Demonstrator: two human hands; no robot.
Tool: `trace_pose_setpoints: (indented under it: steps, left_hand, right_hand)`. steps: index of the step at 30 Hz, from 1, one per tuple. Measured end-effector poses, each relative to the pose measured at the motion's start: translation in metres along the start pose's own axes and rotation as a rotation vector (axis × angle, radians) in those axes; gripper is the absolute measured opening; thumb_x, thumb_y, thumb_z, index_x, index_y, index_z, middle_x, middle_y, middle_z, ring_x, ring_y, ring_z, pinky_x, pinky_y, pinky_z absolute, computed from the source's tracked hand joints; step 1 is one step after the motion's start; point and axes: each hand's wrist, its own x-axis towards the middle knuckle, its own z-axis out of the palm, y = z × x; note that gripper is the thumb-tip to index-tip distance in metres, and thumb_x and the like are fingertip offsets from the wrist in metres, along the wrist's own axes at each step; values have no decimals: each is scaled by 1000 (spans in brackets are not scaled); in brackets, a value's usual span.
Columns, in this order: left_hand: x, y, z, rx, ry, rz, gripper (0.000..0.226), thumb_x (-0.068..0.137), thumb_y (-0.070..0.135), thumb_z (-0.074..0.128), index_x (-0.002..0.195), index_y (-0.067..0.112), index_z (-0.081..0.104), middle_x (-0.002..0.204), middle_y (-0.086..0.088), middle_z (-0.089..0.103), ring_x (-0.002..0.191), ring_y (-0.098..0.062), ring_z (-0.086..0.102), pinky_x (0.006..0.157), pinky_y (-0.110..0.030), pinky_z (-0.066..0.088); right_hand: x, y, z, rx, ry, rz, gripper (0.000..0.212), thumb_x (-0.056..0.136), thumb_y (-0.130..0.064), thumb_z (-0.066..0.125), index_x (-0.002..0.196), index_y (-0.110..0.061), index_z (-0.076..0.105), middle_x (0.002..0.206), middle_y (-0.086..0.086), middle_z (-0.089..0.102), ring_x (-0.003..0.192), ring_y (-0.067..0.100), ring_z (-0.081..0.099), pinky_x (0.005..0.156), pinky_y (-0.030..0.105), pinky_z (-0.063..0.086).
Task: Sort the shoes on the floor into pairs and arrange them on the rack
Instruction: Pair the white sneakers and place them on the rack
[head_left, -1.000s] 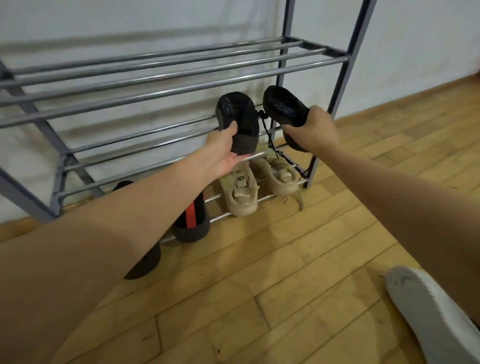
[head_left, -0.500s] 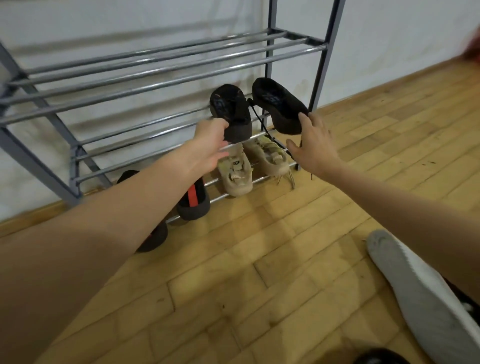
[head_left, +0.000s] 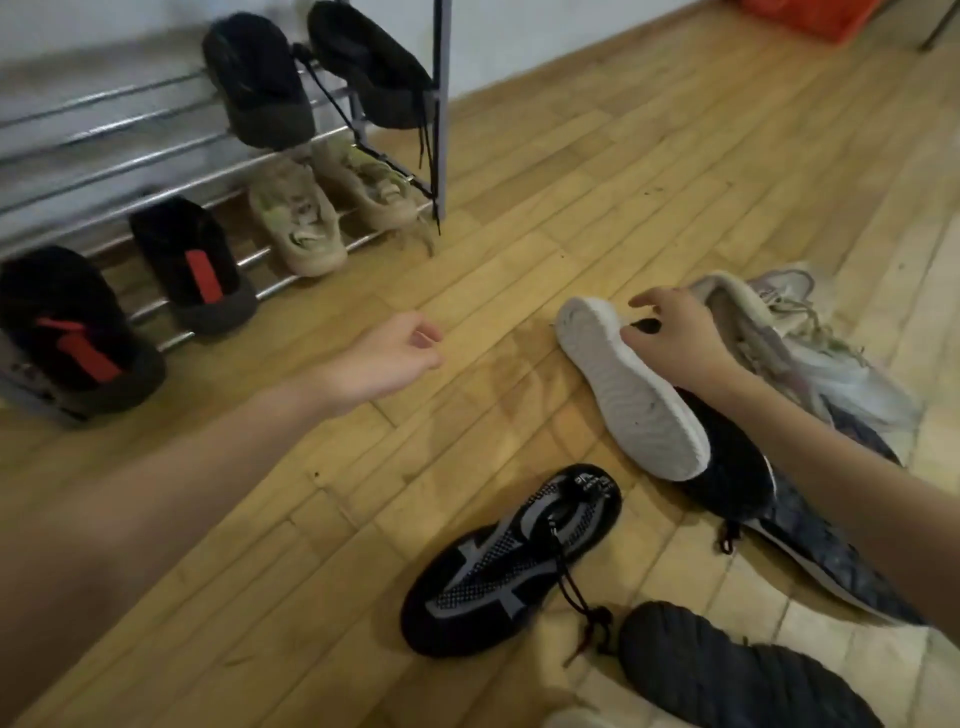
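Our right hand (head_left: 675, 340) hovers with fingers spread over the toe of the black knit shoe with the thick white rubber sole (head_left: 631, 392), which lies sole-up on the wooden floor (head_left: 597, 171); our left hand (head_left: 387, 358) hangs loosely curled, holding nothing. We judge the shoe light, its upper soft and its sole firm, so we would grip across the sole edge under our fingers. Its likely mate, a black mesh shoe with grey stripes (head_left: 511, 564), lies below the right hand.

Dim, warm indoor light; soft motion blur; wide-angle bending at edges.
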Motion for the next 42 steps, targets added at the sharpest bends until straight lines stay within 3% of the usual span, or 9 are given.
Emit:
trace_pose_setpoints:
  steps: [4, 8, 11, 14, 18, 22, 29, 35, 42]
  left_hand:
    - [-2, 13, 32, -26, -51, 43, 29, 91, 19, 55, 121, 17, 56, 120, -4, 58, 111, -20, 55, 97, -42, 47]
    - [-3, 19, 56, -27, -81, 77, 27, 91, 19, 56, 117, 17, 57, 117, -4, 59, 110, -20, 56, 98, -43, 47]
    - [-6, 14, 58, -23, -101, 70, 25, 91, 20, 56, 116, 18, 58, 116, -4, 60, 110, -18, 56, 96, -41, 48]
    - [-9, 7, 54, -79, -82, 26, 22, 93, 19, 56, 115, 18, 59, 114, -4, 60, 101, -15, 58, 76, -28, 50]
    - [-11, -8, 52, -203, -49, -113, 25, 95, 21, 53, 117, 10, 58, 118, -12, 63, 104, -20, 60, 80, -31, 52]
    - [-14, -17, 51, -465, -32, -281, 53, 101, 41, 34, 133, 1, 45, 121, -22, 59, 109, -31, 58, 79, -34, 50]
    - [-8, -26, 36, -861, 64, -401, 74, 95, 61, 23, 140, 5, 39, 114, -23, 56, 100, -33, 59, 85, -43, 49]
    - [-8, -23, 39, -949, -57, -385, 40, 87, 50, 57, 106, 15, 56, 117, -14, 58, 103, -25, 57, 85, -34, 49]
    - [-3, 17, 42, -885, -299, -254, 66, 57, 41, 77, 113, 12, 57, 103, -9, 58, 78, -18, 59, 55, -23, 53]
  right_hand:
    - [-38, 35, 20, -48, -4, 103, 44, 90, -19, 58, 131, -2, 50, 122, 20, 56, 111, 36, 55, 92, 48, 49]
    - [-50, 49, 41, -290, 47, 169, 26, 90, -30, 53, 100, -5, 54, 103, 13, 59, 103, 35, 55, 93, 45, 40]
    - [-48, 49, 42, -172, -9, 197, 27, 85, -25, 58, 69, -13, 40, 64, 0, 42, 66, 25, 47, 63, 34, 37]
    - [-43, 39, 45, 113, 48, 145, 27, 79, -13, 60, 63, -12, 38, 60, 0, 36, 57, 18, 39, 50, 31, 25]
    - [-47, 26, 58, -20, 294, -82, 5, 78, -11, 59, 81, -6, 59, 80, 4, 48, 72, 21, 45, 53, 37, 39]
    - [-54, 34, 64, -209, 539, -405, 41, 75, 0, 64, 114, -13, 65, 93, 4, 58, 82, 24, 47, 69, 35, 37]
    - [-60, 38, 67, -280, 733, -789, 39, 83, 7, 55, 114, -16, 64, 92, 3, 56, 82, 20, 42, 74, 34, 32]
    - [-67, 48, 72, -243, 809, -742, 43, 87, 8, 50, 120, -20, 55, 98, -2, 43, 83, 19, 41, 74, 32, 31]
    - [-71, 85, 47, -187, 854, -514, 46, 85, -2, 60, 124, -24, 52, 110, 2, 43, 96, 24, 42, 86, 36, 36]
